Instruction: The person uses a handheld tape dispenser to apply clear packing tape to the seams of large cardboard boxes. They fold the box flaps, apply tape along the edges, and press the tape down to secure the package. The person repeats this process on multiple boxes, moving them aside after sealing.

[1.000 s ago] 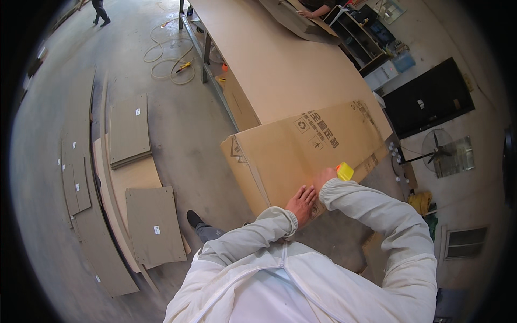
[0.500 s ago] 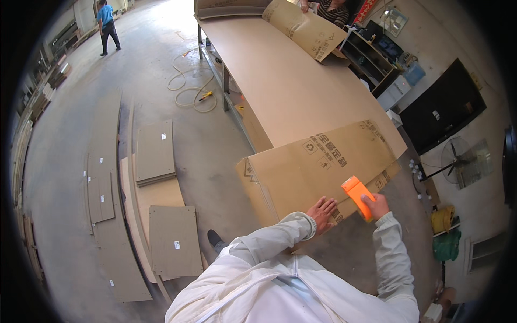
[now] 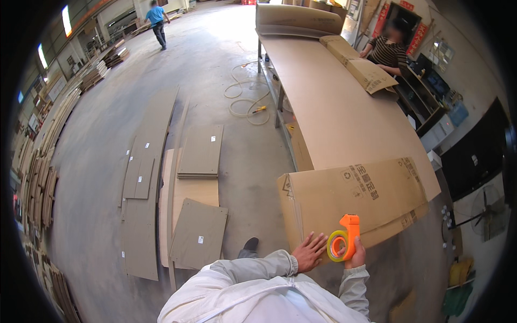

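A brown cardboard carton (image 3: 334,188), printed with dark marks, lies at the near end of the long table (image 3: 344,118). My left hand (image 3: 308,252) rests flat on its near edge, fingers spread. In my right hand (image 3: 354,255) is an orange tape dispenser (image 3: 353,231) loaded with a roll of yellowish tape (image 3: 337,246). The dispenser is upright and tilted a little, just right of my left fingers, over the carton's near edge. Whether any tape is stuck to the carton cannot be made out.
Across the table a person (image 3: 393,48) in a striped top handles another carton (image 3: 361,62). Grey-brown panels (image 3: 198,229) lie stacked on the floor to my left, near a coiled hose (image 3: 250,105). Farther off walks a person in blue (image 3: 156,21). A fan (image 3: 484,210) stands at right.
My right hand has drawn nearer my left and turned the tape dispenser, so its tape roll now shows. The view has shifted left. The striped-top person is more fully in sight.
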Tool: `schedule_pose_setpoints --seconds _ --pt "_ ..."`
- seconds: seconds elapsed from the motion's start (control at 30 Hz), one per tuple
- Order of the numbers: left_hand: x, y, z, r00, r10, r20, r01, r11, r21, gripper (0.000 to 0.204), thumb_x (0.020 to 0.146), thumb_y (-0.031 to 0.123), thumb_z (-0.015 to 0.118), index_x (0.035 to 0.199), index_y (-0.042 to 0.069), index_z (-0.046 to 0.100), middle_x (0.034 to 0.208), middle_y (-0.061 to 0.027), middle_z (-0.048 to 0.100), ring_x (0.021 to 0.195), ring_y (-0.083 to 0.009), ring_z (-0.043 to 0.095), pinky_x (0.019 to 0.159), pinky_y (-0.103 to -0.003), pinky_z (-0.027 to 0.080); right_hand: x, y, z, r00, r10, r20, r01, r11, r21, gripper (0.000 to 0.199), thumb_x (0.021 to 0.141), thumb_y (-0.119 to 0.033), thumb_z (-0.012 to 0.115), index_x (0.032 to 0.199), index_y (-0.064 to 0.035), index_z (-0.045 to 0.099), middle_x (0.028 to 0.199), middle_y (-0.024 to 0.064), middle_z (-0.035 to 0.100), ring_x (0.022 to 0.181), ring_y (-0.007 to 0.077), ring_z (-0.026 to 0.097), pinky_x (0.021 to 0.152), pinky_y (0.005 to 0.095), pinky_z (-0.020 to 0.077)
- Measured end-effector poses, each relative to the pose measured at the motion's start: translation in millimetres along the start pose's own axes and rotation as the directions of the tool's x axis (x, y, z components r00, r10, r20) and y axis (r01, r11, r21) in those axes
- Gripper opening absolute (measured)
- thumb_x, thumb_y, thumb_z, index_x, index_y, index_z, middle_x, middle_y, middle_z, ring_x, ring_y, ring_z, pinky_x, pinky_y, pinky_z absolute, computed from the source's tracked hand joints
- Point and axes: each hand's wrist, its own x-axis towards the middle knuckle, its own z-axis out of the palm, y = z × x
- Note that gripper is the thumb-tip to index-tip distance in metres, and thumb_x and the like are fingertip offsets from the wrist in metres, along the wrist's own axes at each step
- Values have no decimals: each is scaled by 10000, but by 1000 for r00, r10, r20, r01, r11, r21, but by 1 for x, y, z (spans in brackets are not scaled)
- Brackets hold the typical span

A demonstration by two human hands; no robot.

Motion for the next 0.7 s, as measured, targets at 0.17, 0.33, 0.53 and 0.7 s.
schedule_pose_setpoints --seconds 0.17,0.33,0.53,0.7 --pt "0 -4 12 987 161 -14 -161 982 -102 687 890 367 609 1454 22 425 1532 -196 379 1500 -324 222 1217 -593 99 23 6 57 999 -4 52 5 1000 -24 397 1017 -343 530 1163 23 576 863 126 675 530 236 631 509 361 550" --pt "1 -19 -14 954 276 117 -250 947 -200 671 851 360 651 1407 18 494 1525 -172 400 1493 -359 224 1195 -585 174 32 11 109 987 -66 146 74 996 -50 363 1014 -321 547 1147 14 590 888 116 682 571 223 646 529 350 545" --pt "-28 -127 -101 847 -360 391 375 -117 -920 473 1015 407 527 1236 4 639 1186 -103 686 1130 -231 622 1017 -380 450 17 3 128 962 -61 266 130 960 -248 473 937 -418 659 1128 10 601 819 98 675 612 199 645 577 321 535" --pt "-12 -175 -141 893 -156 421 306 -476 -825 457 1031 388 524 1188 -16 669 1156 -81 691 1073 -170 618 988 -342 456 -6 29 158 931 161 328 69 804 -591 489 850 -339 794 1141 16 624 962 58 685 815 121 644 724 272 531"
